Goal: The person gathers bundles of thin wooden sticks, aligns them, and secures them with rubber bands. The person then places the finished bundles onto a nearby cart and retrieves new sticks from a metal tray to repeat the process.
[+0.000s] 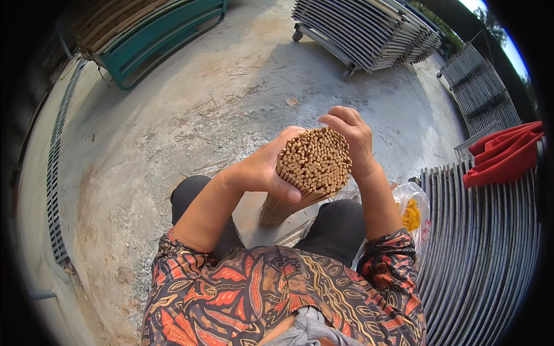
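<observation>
A thick, upright bundle of brown incense sticks stands between my knees, its round top of packed stick ends facing up. Around its left side wraps my left hand, the thumb pressed across the near side just below the top. My right hand is against the far right side of the bundle, fingers bent at its upper edge; some fingertips are hidden behind it. Below, the bundle narrows toward a pale surface partly hidden by my legs.
To my right, a clear plastic bag of yellow rubber bands lies beside stacked slatted racks. A red cloth drapes over them. Farther off stand a wheeled rack stack and a green metal frame. Loose sticks litter the concrete floor.
</observation>
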Motion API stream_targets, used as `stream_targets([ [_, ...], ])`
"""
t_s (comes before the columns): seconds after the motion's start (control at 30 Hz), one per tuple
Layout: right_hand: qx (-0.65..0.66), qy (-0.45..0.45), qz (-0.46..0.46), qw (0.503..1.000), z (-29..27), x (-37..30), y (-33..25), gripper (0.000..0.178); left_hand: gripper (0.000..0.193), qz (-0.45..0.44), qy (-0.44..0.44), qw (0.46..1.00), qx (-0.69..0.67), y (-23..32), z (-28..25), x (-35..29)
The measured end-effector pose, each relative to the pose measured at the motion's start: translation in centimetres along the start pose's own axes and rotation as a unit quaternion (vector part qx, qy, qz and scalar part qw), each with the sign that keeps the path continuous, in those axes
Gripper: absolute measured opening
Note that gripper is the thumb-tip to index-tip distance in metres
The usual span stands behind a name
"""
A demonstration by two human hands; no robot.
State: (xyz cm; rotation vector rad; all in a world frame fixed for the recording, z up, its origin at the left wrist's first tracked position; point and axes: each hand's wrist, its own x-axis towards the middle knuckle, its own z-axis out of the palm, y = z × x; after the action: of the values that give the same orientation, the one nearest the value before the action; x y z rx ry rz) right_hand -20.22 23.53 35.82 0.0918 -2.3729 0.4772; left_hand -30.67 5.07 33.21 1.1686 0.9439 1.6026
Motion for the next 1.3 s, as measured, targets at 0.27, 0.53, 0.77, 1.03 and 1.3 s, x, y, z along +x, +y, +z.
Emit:
stream_targets([
  [0.27,0.887,0.088,0.180,0.417,1.0,-2.2,-1.4,0.031,0.102,-0.002,-0.003,1.000,0.003,0.3,-0.7,-0.2],
  [0.53,0.905,0.109,0.132,0.388,3.9,-3.1,0.0,0.087,0.105,-0.010,0.029,0.999,0.036,-0.1,-0.4,-0.6],
  [0.77,0.510,0.002,0.137,0.849,-1.9,-2.5,-4.2,0.139,0.094,0.037,0.003,0.990,0.135,-0.2,-0.5,0.1],
  [1.03,-0.024,-0.321,-0.195,0.927,-6.6,4.9,-11.1,0.098,0.087,0.239,0.029,0.912,0.333,-0.8,0.1,0.6],
  [1.3,-0.092,-0.377,-0.291,0.875,-4.5,6.0,-11.4,0.029,0.113,0.198,0.051,0.916,0.344,-3.0,0.1,-0.5],
])
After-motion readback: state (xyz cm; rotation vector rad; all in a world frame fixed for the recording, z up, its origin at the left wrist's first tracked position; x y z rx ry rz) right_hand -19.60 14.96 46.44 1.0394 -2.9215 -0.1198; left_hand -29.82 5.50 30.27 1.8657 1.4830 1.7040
